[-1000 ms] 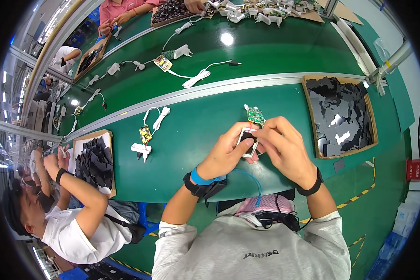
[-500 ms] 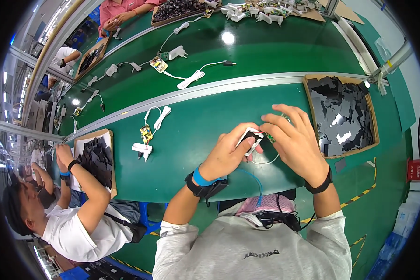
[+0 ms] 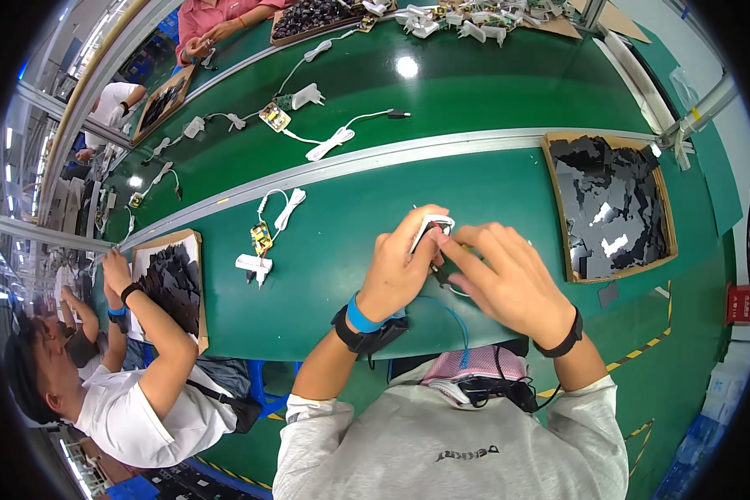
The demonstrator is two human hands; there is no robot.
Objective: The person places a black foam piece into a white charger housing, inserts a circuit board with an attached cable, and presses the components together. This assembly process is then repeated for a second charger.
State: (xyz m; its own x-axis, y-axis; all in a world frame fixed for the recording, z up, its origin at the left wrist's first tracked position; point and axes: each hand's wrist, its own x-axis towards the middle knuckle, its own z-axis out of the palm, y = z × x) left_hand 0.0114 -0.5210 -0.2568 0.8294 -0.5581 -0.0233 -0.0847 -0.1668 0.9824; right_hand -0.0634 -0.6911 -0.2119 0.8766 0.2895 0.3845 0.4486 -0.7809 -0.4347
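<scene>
A white charger housing (image 3: 425, 228) is in my left hand (image 3: 397, 260), which is closed around it with the thumb across its open side. Dark material and a bit of red show inside. Against that opening lie the fingertips of my right hand (image 3: 508, 271), bent and close together by the left thumb. What they pinch, if anything, is hidden. A white cable (image 3: 457, 291) curves out below the right fingers. To the left on the green table (image 3: 342, 250) lies another charger: a white plug housing (image 3: 254, 265), a yellow circuit board (image 3: 262, 238) and a coiled white cable (image 3: 290, 209).
A cardboard tray of black sheet pieces (image 3: 672, 237) stands at right; a similar tray (image 3: 202, 292) is at left beside a seated co-worker (image 3: 154, 408). Beyond a metal rail (image 3: 375, 161), chargers with cables (image 3: 333, 143) lie on a green belt. A blue cord (image 3: 458, 321) hangs from my left wrist.
My right hand has come down and in to the housing; the green circuit board it held is now hidden. The housing has tilted more upright. Chargers beyond the rail have shifted slightly left.
</scene>
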